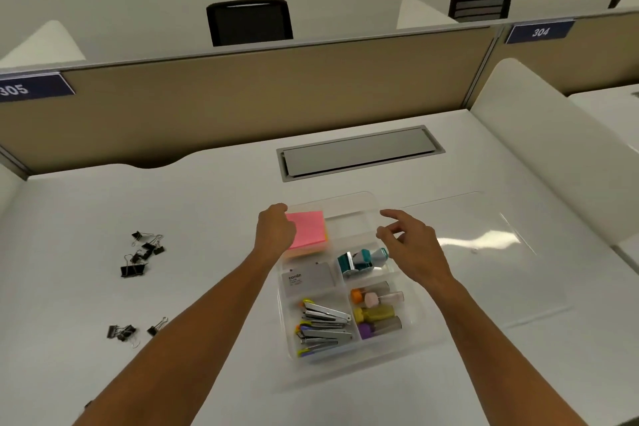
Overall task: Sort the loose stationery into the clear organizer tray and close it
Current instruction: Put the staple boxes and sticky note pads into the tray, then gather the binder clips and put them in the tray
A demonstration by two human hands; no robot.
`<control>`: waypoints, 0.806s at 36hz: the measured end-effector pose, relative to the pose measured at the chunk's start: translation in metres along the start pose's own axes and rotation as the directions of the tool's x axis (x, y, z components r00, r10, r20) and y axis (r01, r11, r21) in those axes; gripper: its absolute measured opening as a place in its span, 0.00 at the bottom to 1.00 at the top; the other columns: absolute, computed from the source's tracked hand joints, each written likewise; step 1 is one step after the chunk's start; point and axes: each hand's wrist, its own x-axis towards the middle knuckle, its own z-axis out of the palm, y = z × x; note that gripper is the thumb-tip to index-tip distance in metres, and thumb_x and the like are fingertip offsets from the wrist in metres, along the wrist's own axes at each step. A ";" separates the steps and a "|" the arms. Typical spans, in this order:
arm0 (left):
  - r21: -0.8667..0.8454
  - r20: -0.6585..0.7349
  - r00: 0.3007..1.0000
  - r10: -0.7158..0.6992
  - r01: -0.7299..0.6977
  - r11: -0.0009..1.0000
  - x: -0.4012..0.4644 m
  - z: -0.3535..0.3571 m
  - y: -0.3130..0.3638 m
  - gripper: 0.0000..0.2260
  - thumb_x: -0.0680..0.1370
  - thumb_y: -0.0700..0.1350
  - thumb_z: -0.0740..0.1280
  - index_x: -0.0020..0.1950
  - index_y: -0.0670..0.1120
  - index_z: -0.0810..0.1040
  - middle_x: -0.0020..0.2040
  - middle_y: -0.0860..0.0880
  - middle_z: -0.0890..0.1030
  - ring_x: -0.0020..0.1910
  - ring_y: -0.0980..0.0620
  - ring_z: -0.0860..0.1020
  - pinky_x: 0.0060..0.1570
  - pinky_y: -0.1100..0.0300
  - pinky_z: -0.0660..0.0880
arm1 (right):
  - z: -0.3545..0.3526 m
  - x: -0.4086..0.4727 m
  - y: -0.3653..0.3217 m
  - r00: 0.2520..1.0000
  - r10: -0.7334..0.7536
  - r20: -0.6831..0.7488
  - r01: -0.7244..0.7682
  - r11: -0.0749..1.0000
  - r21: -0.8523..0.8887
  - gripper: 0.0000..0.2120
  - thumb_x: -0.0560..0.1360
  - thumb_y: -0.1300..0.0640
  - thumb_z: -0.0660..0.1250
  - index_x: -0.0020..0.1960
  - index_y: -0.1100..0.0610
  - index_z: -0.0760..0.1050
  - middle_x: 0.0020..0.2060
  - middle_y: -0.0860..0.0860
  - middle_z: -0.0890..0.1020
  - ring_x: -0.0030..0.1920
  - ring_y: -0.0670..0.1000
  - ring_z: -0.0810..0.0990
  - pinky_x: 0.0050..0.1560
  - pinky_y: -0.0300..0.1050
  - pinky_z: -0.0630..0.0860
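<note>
**A:** Head camera, one moment at a white study desk (173, 204). What sits at the centre of the frame?

**B:** A clear plastic organizer tray with dividers (408, 344), lid off. The clear flat lid (501, 252) lies on the desk just right of it, in the right middle of the frame.

**A:** And the hands?

**B:** The left hand (275, 232) is at the tray's upper left corner, fingers curled down over the edge of a pink sticky-note pad (311, 230) lying in the upper left compartment; whether it actually grips the pad or the tray rim cannot be told. The right hand (411, 245) hovers above the tray's upper right part, fingers loosely spread and bent, holding nothing.

**A:** What fills the compartments?

**B:** Below the pad, a grey box printed "camlin" (307, 278). Right of that, teal-and-white correction tape dispensers (363, 259). Lower right, small tubes with orange, pink, yellow and purple caps (377, 311). Lower left, metal staplers with yellow and purple ends (323, 327). The compartment beneath the right hand looks bare.

**A:** Anything outside the tray?

**B:** Black binder clips, loose on the desk: one cluster (143, 254) in the left middle of the frame, a smaller group (133, 330) lower left.

**A:** Background?

**B:** A grey cable hatch (359, 152) above the tray, a beige partition (259, 93), blue signs reading 305 (33, 88) and 304 (539, 32), and black chairs (249, 22) beyond.
</note>
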 end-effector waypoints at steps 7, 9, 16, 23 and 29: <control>-0.023 -0.071 0.997 0.024 -0.026 0.999 -0.021 -0.009 -0.002 0.21 0.76 0.36 0.67 0.69 0.41 0.71 0.68 0.43 0.74 0.66 0.44 0.72 0.64 0.56 0.69 | 0.015 -0.014 -0.023 0.992 -0.081 0.092 0.074 0.994 0.078 0.17 0.80 0.49 0.66 0.68 0.44 0.73 0.46 0.41 0.82 0.39 0.43 0.82 0.41 0.29 0.75; -0.043 -0.079 0.997 0.023 -0.026 0.999 -0.028 -0.012 -0.004 0.21 0.77 0.37 0.67 0.70 0.43 0.71 0.69 0.44 0.73 0.67 0.44 0.72 0.65 0.55 0.69 | 0.020 -0.017 -0.030 0.988 -0.110 0.110 0.102 0.991 0.082 0.17 0.80 0.50 0.66 0.68 0.44 0.73 0.45 0.39 0.81 0.37 0.41 0.82 0.39 0.28 0.75; -0.169 -0.184 0.982 0.039 -0.071 0.983 -0.065 -0.027 -0.008 0.19 0.78 0.40 0.68 0.68 0.46 0.72 0.69 0.47 0.73 0.67 0.47 0.72 0.64 0.57 0.68 | 0.035 -0.025 -0.056 0.965 -0.208 0.159 0.192 0.976 0.107 0.16 0.80 0.50 0.65 0.67 0.43 0.74 0.42 0.36 0.80 0.38 0.41 0.82 0.37 0.33 0.79; -0.252 -0.311 0.949 0.054 -0.137 0.958 -0.101 -0.043 -0.022 0.16 0.78 0.44 0.68 0.66 0.48 0.75 0.67 0.49 0.75 0.66 0.50 0.73 0.67 0.51 0.70 | 0.049 -0.033 -0.086 0.931 -0.303 0.205 0.278 0.950 0.142 0.17 0.79 0.52 0.66 0.67 0.47 0.75 0.43 0.41 0.81 0.34 0.39 0.78 0.41 0.34 0.75; -0.309 -0.417 0.906 0.075 -0.219 0.926 -0.127 -0.064 -0.042 0.13 0.78 0.43 0.68 0.62 0.49 0.77 0.64 0.52 0.76 0.64 0.52 0.73 0.65 0.46 0.72 | 0.066 -0.039 -0.112 0.894 -0.361 0.265 0.334 0.932 0.142 0.16 0.79 0.51 0.66 0.67 0.46 0.75 0.43 0.39 0.79 0.36 0.38 0.77 0.41 0.31 0.71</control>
